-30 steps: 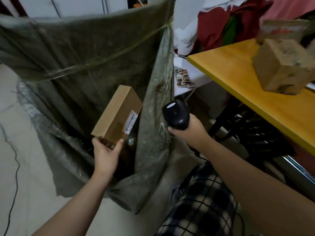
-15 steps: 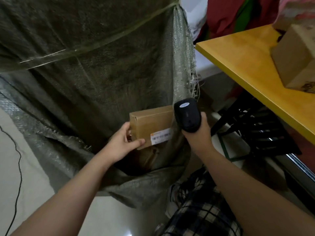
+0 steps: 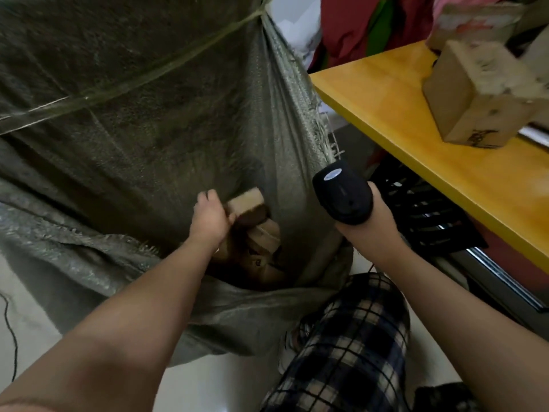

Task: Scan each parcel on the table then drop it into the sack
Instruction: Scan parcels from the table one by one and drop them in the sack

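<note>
The grey-green woven sack (image 3: pixel 118 144) is standing open across the left and middle, its mouth facing you. Your left hand (image 3: pixel 209 217) is reaching into that mouth, with the fingers curling round the left end of a small cardboard parcel (image 3: pixel 246 202). The parcel is tilting just inside the sack, above the heap. It is motion-blurred, so its label is not readable. Below it, other brown parcels (image 3: pixel 264 237) are lying in the bottom of the sack.

Just right of the sack's frayed edge, your right hand (image 3: pixel 370 233) is wrapping firmly round the handle of a black barcode scanner (image 3: pixel 341 193). The scanner's head is pointing up, apart from the parcel. Nearer you, your checked trousers (image 3: pixel 350 337) are touching the sack's near rim.

At right, the yellow table (image 3: pixel 401 114) is carrying a cardboard box (image 3: pixel 475 93) toward its far end. A second, blurred box (image 3: pixel 475 20) is sitting behind it. A black rack (image 3: pixel 421 215) is sitting under the table's near edge.
</note>
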